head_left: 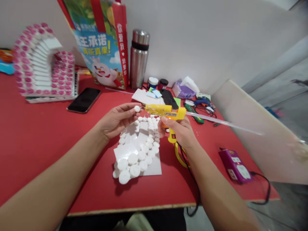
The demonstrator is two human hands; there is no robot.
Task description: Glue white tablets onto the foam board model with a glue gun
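My left hand [119, 118] pinches a small white round piece [137, 108] at its fingertips. My right hand [179, 130] grips a yellow glue gun [166, 112] by the handle, its nozzle pointing left and almost touching the white piece. A clear glue stick [223, 122] juts out of the gun's back to the right. Below both hands lies a white sheet [154, 166] on the red table [36, 134], covered with several white round pieces [133, 158].
A black phone [84, 99], a pink-and-white stepped model [43, 64], a colourful bag [101, 45] and a steel flask [139, 59] stand at the back. Small jars, tools and a purple power strip [235, 166] lie to the right, beside a white board [260, 134].
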